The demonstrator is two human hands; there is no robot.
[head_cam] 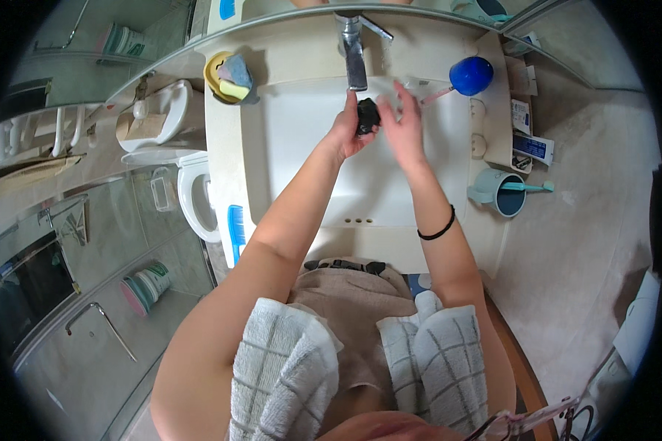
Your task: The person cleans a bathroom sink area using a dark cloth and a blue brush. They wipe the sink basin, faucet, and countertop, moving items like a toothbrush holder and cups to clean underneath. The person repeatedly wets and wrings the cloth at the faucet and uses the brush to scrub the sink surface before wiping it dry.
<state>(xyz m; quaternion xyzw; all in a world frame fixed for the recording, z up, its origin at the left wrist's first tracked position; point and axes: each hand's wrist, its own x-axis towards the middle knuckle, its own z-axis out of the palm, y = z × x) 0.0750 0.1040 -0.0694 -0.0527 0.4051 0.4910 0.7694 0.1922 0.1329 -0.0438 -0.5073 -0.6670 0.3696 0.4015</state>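
My left hand [348, 128] holds a small, dark black object [367, 116] under the spout of the chrome faucet [354, 60]. What the object is cannot be made out. To its right, my right hand [401, 118] has its fingers apart and slightly blurred, with nothing visible in it. Both hands are over the white rectangular sink basin [303, 165]. The faucet's lever [376, 27] points to the right. A pink stick-like item [437, 96] reaches over the basin's right edge from a round blue object [471, 76].
On the counter's left stand a yellow holder [214, 66] with sponges [235, 77] and a blue comb [235, 231]. At right are a light-blue mug [488, 190] with a toothbrush [529, 187] and a tray of tubes [532, 148]. A mirror edge [287, 15] runs behind the faucet.
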